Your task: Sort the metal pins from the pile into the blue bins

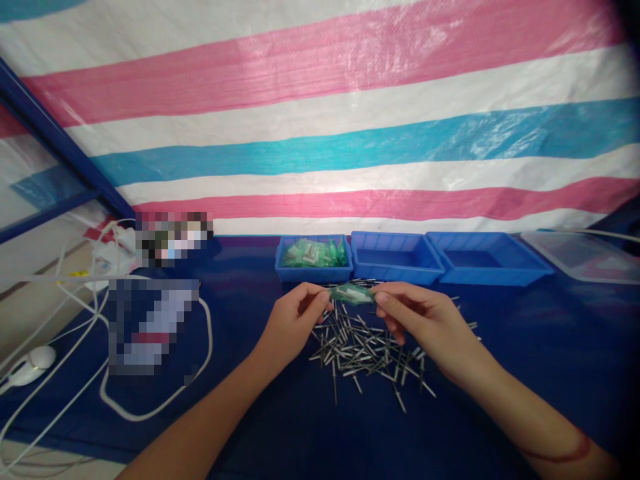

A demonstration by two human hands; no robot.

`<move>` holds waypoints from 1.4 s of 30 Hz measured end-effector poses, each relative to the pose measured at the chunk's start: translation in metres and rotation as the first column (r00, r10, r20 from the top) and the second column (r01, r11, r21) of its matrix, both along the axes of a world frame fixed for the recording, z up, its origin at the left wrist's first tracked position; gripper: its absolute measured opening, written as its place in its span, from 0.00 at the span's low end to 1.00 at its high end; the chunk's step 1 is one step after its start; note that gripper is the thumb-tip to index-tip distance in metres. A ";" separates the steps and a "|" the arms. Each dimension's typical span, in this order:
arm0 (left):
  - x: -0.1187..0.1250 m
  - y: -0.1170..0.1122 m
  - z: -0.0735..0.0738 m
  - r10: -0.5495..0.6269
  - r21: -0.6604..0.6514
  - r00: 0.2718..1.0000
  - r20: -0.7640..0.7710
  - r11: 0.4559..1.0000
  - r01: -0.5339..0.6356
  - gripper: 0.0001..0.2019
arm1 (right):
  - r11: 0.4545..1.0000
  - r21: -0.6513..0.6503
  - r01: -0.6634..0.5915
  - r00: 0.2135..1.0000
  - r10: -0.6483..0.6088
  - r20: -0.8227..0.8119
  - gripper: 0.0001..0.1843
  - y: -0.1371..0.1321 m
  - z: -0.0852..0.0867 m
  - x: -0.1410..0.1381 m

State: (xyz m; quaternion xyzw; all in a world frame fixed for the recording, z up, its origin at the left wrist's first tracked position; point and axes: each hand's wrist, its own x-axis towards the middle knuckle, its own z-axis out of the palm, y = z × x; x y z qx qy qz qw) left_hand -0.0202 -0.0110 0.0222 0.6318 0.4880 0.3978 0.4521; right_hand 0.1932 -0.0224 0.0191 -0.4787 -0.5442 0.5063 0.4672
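Observation:
Between my two hands a small green plastic bag (353,294) is stretched sideways, with pale, metal-looking pieces showing through it. My left hand (302,311) pinches its left end between thumb and fingers. At the other end my right hand (419,316) grips the bag the same way. Below the hands lies a loose pile of pop rivets (363,347), thin silvery pins scattered on the dark blue table (280,427). Just behind the bag stands a blue bin (314,274) holding several similar green bags (313,253).
Two more blue bins, one in the middle (397,273) and one to the right (495,275), line the back. A clear plastic lid (585,257) lies at far right. White cables (207,333) and a white plug-like device (35,363) occupy the left. A striped sheet (320,153) hangs behind.

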 end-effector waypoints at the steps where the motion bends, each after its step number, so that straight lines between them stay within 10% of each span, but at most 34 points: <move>1: 0.000 0.001 0.000 0.002 -0.013 0.999 0.041 1.000 -0.001 0.13 | 1.000 -0.003 -0.003 1.000 0.003 -0.009 0.14 0.000 0.000 0.000; 18: 0.001 0.004 -0.005 0.072 -0.158 0.976 0.206 0.987 -0.040 0.20 | 0.999 0.003 0.038 0.996 -0.038 -0.085 0.15 0.002 0.000 -0.002; 35: -0.001 0.005 0.000 0.036 -0.074 0.997 0.070 0.997 -0.031 0.12 | 0.997 -0.005 0.083 0.995 -0.083 -0.056 0.14 0.003 0.003 -0.004; 42: -0.011 0.017 0.007 0.193 -0.010 0.968 0.162 0.981 -0.194 0.13 | 0.992 -0.045 0.118 0.989 -0.121 -0.085 0.14 0.005 -0.001 0.001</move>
